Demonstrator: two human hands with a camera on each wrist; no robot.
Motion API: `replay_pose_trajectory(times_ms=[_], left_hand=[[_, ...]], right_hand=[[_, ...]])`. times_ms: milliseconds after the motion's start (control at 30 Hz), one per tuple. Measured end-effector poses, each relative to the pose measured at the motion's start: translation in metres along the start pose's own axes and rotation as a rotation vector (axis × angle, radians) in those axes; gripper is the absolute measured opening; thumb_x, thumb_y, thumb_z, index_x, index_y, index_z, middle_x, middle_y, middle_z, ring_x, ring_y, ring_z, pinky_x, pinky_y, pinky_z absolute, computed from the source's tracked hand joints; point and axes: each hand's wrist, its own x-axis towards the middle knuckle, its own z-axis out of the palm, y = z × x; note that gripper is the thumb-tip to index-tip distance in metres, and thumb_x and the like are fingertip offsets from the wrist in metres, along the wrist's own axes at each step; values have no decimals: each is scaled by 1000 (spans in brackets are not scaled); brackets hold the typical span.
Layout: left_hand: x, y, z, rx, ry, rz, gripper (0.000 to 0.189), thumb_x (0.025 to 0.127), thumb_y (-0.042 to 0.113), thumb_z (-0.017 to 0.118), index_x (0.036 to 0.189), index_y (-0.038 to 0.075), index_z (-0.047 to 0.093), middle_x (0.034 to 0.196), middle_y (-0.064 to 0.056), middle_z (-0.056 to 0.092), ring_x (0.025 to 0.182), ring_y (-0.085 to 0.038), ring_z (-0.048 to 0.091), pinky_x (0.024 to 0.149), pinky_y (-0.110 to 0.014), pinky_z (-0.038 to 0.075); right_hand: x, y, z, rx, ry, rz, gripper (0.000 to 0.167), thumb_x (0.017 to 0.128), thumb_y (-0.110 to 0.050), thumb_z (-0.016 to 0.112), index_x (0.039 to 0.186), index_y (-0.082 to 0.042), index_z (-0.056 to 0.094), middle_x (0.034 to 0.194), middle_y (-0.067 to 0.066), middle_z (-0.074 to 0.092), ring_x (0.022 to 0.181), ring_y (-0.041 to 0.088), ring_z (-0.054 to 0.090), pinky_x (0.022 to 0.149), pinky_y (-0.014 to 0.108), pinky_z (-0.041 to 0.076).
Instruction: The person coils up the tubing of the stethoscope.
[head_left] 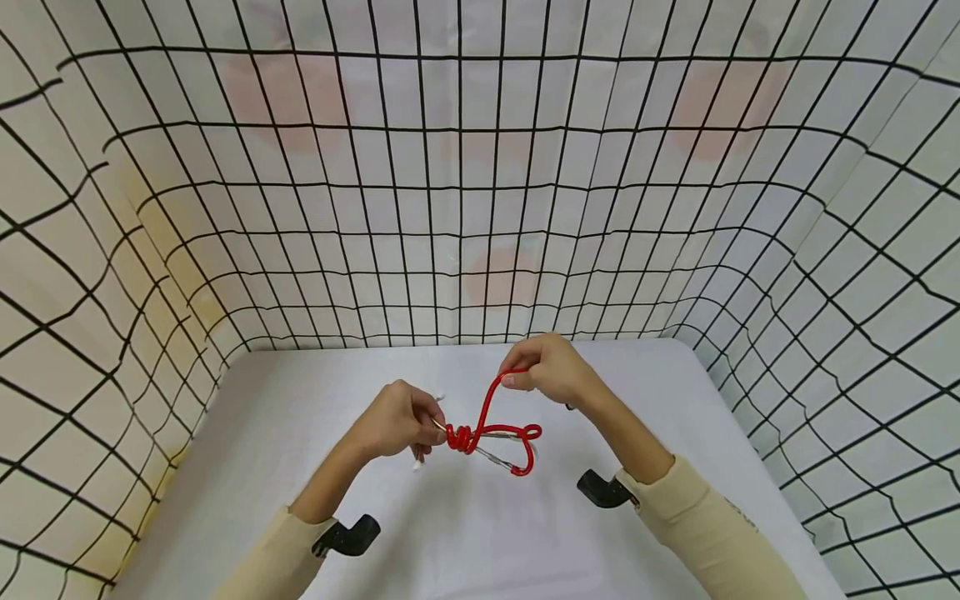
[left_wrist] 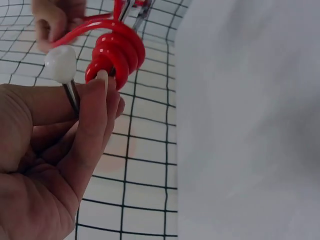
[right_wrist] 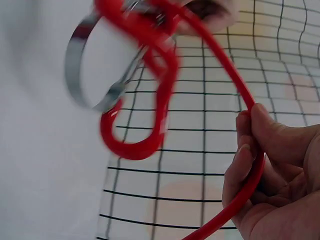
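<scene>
Fingertips of my left hand pinch the left end of a thin metal piece, held above the white table. A white knob on a metal rod sticks out between those fingers. Glossy red cord is wound in several tight turns round the metal beside the fingertips. Farther right, red loops hang about the metal's far end, where a curved silver band shows. Raised to the upper right, my right hand pinches the cord between thumb and fingers, drawn up from the coil; its tail runs past the palm.
A white-covered table lies under both hands. Black wire mesh rises at the back and both sides, in front of pale cloth. Each beige sleeve carries a black wrist device, such as the left one.
</scene>
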Motion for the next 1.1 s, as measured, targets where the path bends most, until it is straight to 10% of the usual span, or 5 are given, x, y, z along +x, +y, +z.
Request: replay_pose_trajectory(times_ms=[267, 433, 767, 1100], left_hand=[[0, 19, 2, -64, -161, 39, 7, 84, -4, 76, 88, 1, 73, 65, -13, 68, 50, -18, 65, 53, -39, 61], [-1, 27, -1, -93, -155, 46, 7, 85, -3, 75, 90, -1, 72, 65, -11, 66, 51, -18, 64, 53, -37, 60], [1, 28, -7, -260, 37, -131, 7, 88, -4, 69, 94, -9, 69, 72, -10, 68, 55, -18, 62, 58, -34, 61], [14, 15, 2, -333, 349, -98, 13, 86, 1, 77, 95, -6, 71, 78, -15, 72, 59, -20, 70, 65, -37, 64]], right_hand=[[6, 24, 7, 144, -50, 103, 9, 88, -18, 77, 93, -11, 80, 83, 7, 74, 74, 22, 62, 48, 26, 38], [7, 44, 15, 233, -91, 137, 13, 90, -17, 73, 97, -8, 79, 88, 7, 75, 80, 27, 64, 64, 30, 52], [3, 71, 47, 525, -176, 221, 29, 93, -15, 72, 113, 6, 73, 92, 9, 77, 80, 19, 69, 77, 32, 60], [-2, 64, 63, 423, -201, 194, 34, 99, -32, 65, 110, -2, 76, 85, 10, 73, 72, 15, 64, 68, 25, 58]])
